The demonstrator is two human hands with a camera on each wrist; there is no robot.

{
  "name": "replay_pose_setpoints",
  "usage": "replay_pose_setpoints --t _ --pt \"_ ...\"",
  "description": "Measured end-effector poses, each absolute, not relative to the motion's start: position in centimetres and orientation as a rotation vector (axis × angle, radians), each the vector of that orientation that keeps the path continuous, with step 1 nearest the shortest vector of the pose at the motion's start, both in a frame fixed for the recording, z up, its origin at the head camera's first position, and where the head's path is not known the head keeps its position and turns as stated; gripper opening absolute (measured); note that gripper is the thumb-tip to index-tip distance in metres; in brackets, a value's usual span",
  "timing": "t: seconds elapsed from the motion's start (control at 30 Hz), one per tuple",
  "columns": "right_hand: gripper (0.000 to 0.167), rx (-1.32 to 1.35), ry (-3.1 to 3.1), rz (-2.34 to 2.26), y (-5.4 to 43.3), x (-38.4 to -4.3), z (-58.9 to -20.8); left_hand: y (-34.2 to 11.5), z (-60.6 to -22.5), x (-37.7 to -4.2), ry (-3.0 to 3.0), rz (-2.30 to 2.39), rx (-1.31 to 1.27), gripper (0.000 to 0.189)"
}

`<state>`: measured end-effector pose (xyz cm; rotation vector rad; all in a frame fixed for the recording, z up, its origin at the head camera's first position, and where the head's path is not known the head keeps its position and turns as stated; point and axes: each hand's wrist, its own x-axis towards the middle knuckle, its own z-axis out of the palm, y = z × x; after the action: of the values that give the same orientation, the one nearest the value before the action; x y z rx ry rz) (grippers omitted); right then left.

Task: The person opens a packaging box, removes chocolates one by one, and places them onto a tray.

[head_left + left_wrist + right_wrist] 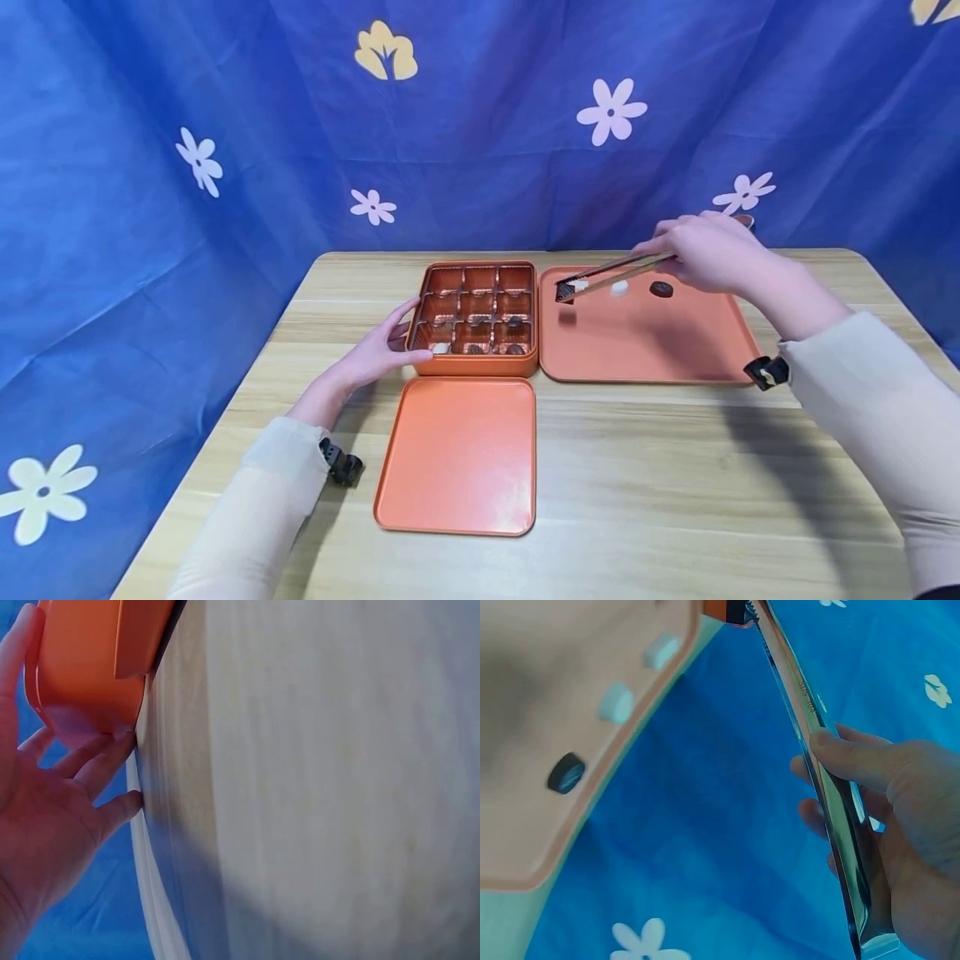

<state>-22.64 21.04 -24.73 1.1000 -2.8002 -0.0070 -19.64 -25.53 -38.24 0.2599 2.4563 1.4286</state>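
My right hand (708, 250) grips metal tongs (821, 769) around their arms. Between the toothed tips of the tongs is a dark square chocolate (566, 292), raised over the left part of the orange tray (645, 350), with its shadow below. On that tray lie a white square piece (661, 651), a white rounded piece (616, 703) and a dark oval chocolate (566, 773). My left hand (375, 350) rests its spread fingers against the left side of the orange box (480, 365), thumb at the near corner. Chocolates sit in the box's front and middle compartments; its back row holds none.
A square orange lid (457, 458) lies flat on the wooden table (637, 475), just in front of the box. The tray stands right beside the box. Behind the table hangs a blue flowered cloth (480, 125).
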Motion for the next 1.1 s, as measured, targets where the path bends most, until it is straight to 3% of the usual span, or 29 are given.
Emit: replay_pose_setpoints --t 0.7,1.1 --pt "0.026 1.070 -2.848 0.031 22.8 -23.2 -28.7 -25.5 -38.2 -19.5 2.458 1.440 0.279 0.096" --pt "0.036 1.042 -2.840 0.049 23.0 -23.1 -27.5 -25.6 -38.3 -19.5 2.461 1.431 0.275 0.096"
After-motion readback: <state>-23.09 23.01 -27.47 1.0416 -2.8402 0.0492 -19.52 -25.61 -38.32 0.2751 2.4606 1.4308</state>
